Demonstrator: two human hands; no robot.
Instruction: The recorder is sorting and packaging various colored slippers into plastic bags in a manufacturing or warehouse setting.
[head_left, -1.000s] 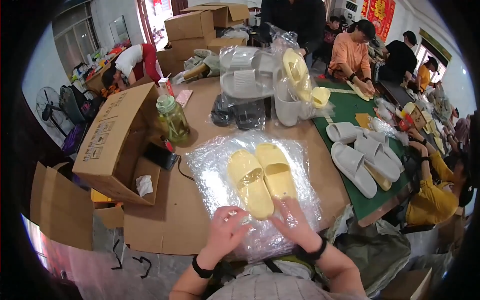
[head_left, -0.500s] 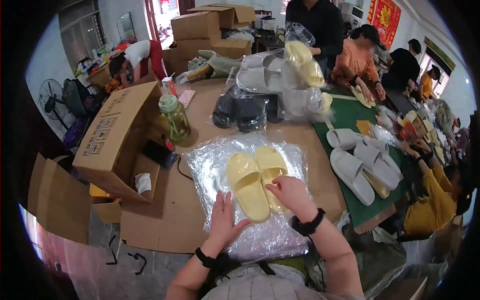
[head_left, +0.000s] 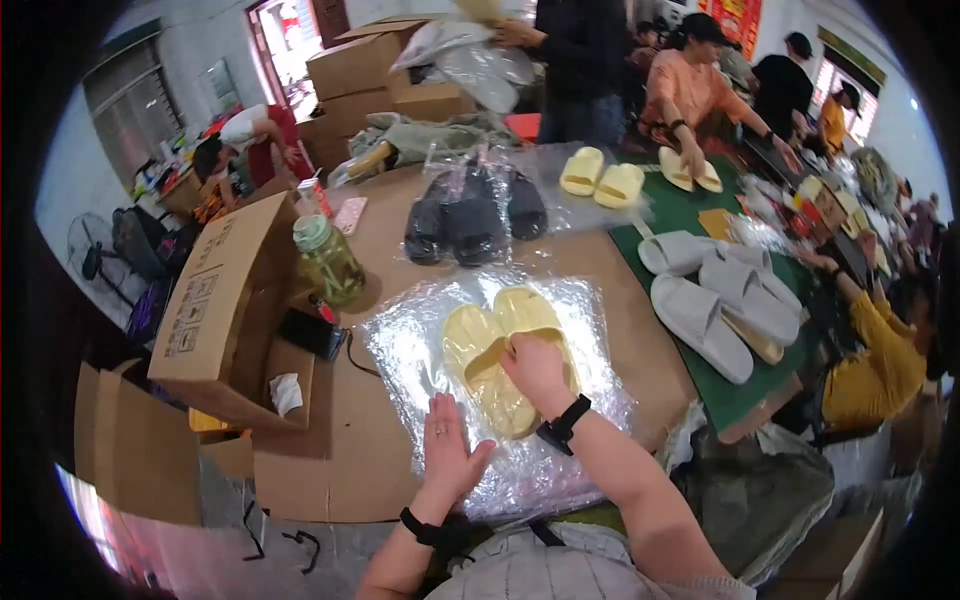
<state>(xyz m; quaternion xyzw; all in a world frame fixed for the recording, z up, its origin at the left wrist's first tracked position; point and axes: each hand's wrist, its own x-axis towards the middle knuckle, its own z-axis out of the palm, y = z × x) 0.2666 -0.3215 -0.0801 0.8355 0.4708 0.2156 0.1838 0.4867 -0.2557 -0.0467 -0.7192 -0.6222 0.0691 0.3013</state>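
Observation:
A pair of pale yellow slippers (head_left: 488,350) lies in front of me on a stack of clear plastic bags (head_left: 400,345), seemingly under a layer of film. My right hand (head_left: 538,370) is closed over the right slipper's strap; whatever its fingertips pinch is hidden beneath it. To the lower left of the slippers, my left hand (head_left: 452,458) rests flat on the shiny plastic, fingers stretched and thumb apart, holding nothing. Both wrists wear black bands.
Bagged black slippers (head_left: 475,220) lie across the cardboard-covered table. At right, grey slippers (head_left: 705,325) sit on a green mat (head_left: 690,215). An open carton (head_left: 225,300), a phone (head_left: 312,333) and a green bottle (head_left: 330,262) stand left. Yellow slippers (head_left: 603,180) lie at the far side, near co-workers.
My right hand has moved from the right slipper's edge up and left over the strap. Across the table, the bagged grey slippers are gone from beside the black ones, and a yellow pair now lies there.

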